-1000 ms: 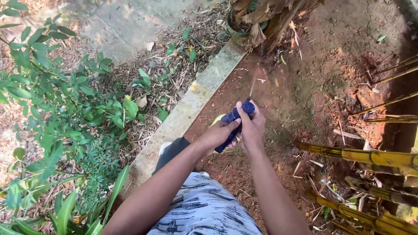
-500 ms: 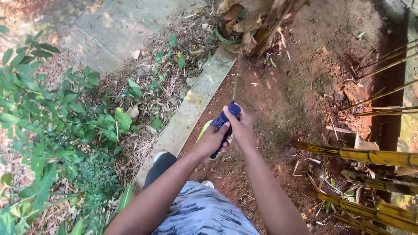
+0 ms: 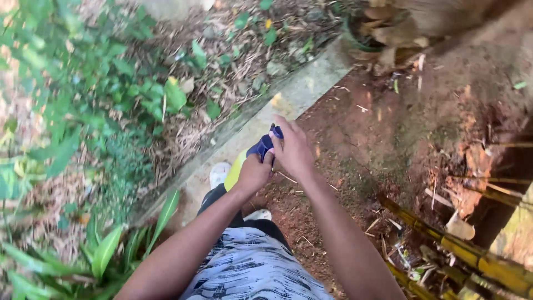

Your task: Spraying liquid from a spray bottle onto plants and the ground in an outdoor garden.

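Dark-blue, yellow-ended tool handle is gripped lower by the closed left hand and higher by the right hand, its long axis slanting from near-left to far-right.

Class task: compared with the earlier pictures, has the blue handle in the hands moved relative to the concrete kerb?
Yes. The blue handle has shifted left, now overlapping the concrete kerb instead of the red soil.

concrete curb | green shrubs | yellow bamboo stems | red soil
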